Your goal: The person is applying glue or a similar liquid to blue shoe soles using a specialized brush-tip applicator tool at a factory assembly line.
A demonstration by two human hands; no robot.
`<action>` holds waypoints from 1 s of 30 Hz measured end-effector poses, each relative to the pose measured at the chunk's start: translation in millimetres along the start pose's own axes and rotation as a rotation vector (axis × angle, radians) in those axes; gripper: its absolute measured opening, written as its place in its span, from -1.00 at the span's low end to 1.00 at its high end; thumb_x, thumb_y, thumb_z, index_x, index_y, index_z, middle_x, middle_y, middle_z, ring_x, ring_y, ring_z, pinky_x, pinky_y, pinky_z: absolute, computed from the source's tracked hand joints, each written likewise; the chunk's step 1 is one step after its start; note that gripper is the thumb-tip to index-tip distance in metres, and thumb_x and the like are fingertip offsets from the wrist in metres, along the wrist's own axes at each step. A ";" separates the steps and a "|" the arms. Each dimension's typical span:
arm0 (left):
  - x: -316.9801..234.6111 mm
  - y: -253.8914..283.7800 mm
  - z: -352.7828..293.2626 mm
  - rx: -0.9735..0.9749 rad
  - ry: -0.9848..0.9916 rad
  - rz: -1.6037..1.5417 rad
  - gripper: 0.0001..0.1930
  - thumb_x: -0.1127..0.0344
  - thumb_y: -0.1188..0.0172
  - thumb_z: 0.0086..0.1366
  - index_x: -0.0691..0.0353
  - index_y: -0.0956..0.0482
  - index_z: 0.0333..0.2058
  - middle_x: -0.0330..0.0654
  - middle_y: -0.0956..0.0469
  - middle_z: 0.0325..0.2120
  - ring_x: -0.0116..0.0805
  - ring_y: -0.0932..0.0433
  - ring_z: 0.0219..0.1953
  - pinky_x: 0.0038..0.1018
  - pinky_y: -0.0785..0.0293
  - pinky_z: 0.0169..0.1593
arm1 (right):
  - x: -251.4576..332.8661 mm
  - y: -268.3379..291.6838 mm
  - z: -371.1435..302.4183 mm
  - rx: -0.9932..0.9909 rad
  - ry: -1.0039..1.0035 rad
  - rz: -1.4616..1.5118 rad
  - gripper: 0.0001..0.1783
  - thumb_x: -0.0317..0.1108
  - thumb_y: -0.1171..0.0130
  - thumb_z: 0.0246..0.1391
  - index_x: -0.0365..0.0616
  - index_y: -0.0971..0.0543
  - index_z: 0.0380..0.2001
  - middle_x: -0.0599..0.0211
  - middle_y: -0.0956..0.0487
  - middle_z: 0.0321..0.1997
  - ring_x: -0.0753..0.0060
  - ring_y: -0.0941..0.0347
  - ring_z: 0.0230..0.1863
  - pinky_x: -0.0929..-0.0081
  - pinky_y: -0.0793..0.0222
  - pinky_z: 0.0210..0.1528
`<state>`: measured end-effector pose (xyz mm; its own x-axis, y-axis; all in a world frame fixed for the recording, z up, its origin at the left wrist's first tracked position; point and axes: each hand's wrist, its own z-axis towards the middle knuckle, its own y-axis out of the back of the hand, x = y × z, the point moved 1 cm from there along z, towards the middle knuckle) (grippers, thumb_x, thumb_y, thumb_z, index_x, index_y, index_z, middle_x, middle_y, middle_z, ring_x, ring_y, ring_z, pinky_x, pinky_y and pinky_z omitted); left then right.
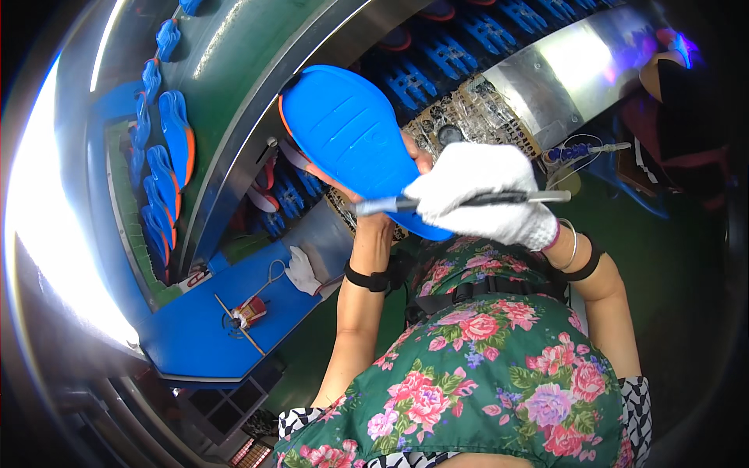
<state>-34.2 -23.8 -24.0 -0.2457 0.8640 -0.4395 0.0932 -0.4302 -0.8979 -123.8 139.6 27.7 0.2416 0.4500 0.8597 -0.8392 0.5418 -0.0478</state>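
A blue insole (343, 129) with an orange edge is tilted up in front of me, its lined face toward me. My bare left hand (355, 195) grips it from behind and below, so most of its fingers are hidden. My right hand (488, 195), in a white knitted glove, is closed around a slim pen-like tool (558, 196) with a dark middle and pale ends. The tool lies across the lower part of the insole, its left end near my left wrist. I cannot tell whether its tip touches the insole.
Several blue and orange insoles (178, 140) lie in a row on the green surface at the left. Below, a blue table (183, 331) holds a white glove (303, 271) and a small red object with a stick (250, 312). Racks of blue pieces (449, 58) stand behind a metal plate (546, 78).
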 end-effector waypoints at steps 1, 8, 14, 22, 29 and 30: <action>-0.8 -0.9 0.2 -0.024 -0.017 0.002 0.32 -0.92 0.27 -0.18 0.36 -0.37 0.06 0.11 -0.56 -0.30 0.00 -0.63 -0.35 -0.10 -0.63 -0.24 | -5.4 -1.6 -0.9 -0.063 -0.028 0.015 -0.79 -0.45 -0.44 -0.06 -0.07 -0.77 -0.27 0.28 -0.75 -0.20 0.32 -0.66 -0.22 0.37 -0.56 -0.14; -7.1 2.9 13.9 0.049 -0.104 -0.015 0.33 -0.93 0.27 -0.25 0.41 -0.42 -0.05 0.12 -0.56 -0.39 0.04 -0.61 -0.41 -0.11 -0.56 -0.33 | 9.7 -6.5 -7.6 0.025 0.091 -0.221 -0.76 -0.49 -0.46 -0.11 -0.06 -0.75 -0.28 0.27 -0.74 -0.20 0.27 -0.67 -0.24 0.38 -0.57 -0.17; -13.8 17.7 13.2 -0.037 -0.152 0.088 0.29 -0.90 0.15 -0.24 0.43 -0.45 -0.10 0.02 -0.55 -0.39 -0.03 -0.57 -0.43 -0.11 -0.49 -0.29 | 10.6 -1.1 -13.1 -0.036 0.145 -0.374 -0.73 -0.50 -0.46 -0.10 -0.10 -0.75 -0.24 0.20 -0.73 -0.18 0.24 -0.65 -0.26 0.35 -0.57 -0.19; -17.9 31.2 12.8 0.000 -0.145 -0.011 0.21 -0.83 0.10 -0.12 0.31 -0.40 0.08 0.00 -0.54 -0.33 -0.06 -0.60 -0.37 -0.14 -0.47 -0.19 | 6.7 -1.8 -21.9 -0.154 -0.106 -0.062 -0.84 -0.55 -0.41 -0.05 -0.14 -0.74 -0.33 0.20 -0.73 -0.24 0.28 -0.66 -0.24 0.37 -0.57 -0.15; -20.8 24.3 15.2 -0.017 -0.116 -0.063 0.18 -0.84 0.10 -0.14 0.22 -0.38 0.05 -0.09 -0.48 -0.40 -0.14 -0.54 -0.43 -0.21 -0.42 -0.24 | 7.6 -8.0 -31.9 -0.042 -0.140 0.007 -0.86 -0.51 -0.44 -0.08 -0.15 -0.74 -0.37 0.20 -0.74 -0.21 0.24 -0.67 -0.26 0.35 -0.57 -0.18; -22.4 19.2 15.6 0.018 -0.106 -0.071 0.20 -0.86 0.11 -0.17 0.23 -0.37 0.04 -0.11 -0.46 -0.41 -0.15 -0.53 -0.43 -0.22 -0.41 -0.24 | 2.6 -8.0 -34.4 -0.105 -0.184 0.171 -0.90 -0.52 -0.45 -0.08 -0.19 -0.73 -0.42 0.20 -0.74 -0.25 0.28 -0.68 -0.27 0.37 -0.58 -0.17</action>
<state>-41.9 -55.5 -31.0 -0.3514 0.8605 -0.3688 0.0546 -0.3744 -0.9256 -99.7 160.9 12.8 -0.0005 0.4100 0.9121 -0.8025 0.5440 -0.2450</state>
